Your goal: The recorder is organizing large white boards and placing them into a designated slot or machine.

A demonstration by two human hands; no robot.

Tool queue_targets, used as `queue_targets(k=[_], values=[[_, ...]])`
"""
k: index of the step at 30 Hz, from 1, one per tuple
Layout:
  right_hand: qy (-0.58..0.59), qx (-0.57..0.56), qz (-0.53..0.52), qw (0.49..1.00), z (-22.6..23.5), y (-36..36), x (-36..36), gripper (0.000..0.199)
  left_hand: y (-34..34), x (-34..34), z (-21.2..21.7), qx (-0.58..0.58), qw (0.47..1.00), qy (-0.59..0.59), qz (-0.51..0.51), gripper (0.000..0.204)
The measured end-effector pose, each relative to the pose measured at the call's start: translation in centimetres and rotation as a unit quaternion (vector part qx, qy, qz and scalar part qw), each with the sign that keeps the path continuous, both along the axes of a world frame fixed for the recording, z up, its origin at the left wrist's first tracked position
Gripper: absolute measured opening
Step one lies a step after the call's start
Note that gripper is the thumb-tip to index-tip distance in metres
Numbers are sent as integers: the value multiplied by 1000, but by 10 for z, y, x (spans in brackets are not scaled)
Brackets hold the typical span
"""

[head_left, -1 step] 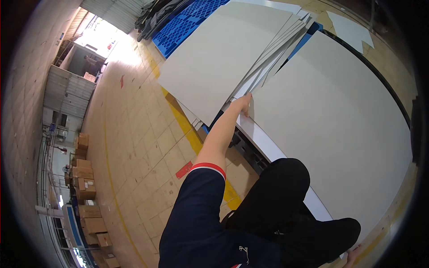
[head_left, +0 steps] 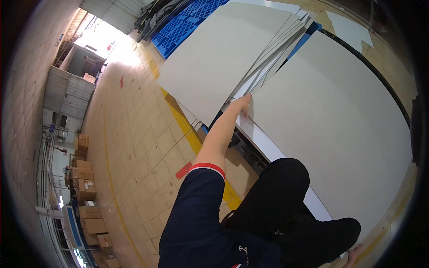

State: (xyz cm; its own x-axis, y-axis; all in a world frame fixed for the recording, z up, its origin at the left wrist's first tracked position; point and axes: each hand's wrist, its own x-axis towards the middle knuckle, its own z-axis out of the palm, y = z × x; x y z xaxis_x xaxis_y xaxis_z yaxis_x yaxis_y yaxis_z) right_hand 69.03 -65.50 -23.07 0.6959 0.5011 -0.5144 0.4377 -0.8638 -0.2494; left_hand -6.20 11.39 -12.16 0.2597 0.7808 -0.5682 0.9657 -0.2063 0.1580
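Note:
A large pale grey board (head_left: 339, 116) lies flat on the right, over a dark low platform. My left arm, in a dark blue sleeve with a red and white cuff, stretches forward, and my left hand (head_left: 244, 105) grips the board's left far corner at its edge. A fanned stack of similar grey sheets (head_left: 223, 58) rests just left of that hand, its edges almost touching it. Only the fingers of my right hand (head_left: 353, 257) show, at the board's near edge by my black-clad knee; what they do is hidden.
Blue plastic pallets (head_left: 183, 27) and dark stacked material lie at the back. A yellow floor line (head_left: 187, 131) and a red tape mark (head_left: 183, 170) run along the tiled floor. Cardboard boxes (head_left: 85, 192) stand stacked at the far left. A white sheet (head_left: 348, 29) lies at the back right.

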Motion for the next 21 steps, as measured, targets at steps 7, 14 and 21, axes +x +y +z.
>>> queue_targets(k=[7,14,21], values=[[-25,85,-54,995,32,29,-21,88,9,-19,-13,42,998,-13,-51,78],[-147,16,29,989,46,50,-67,77,9,-20,-5,35,998,3,-53,67],[-102,-42,-22,994,73,25,-61,97,13,2,-31,83,990,16,-111,66]])
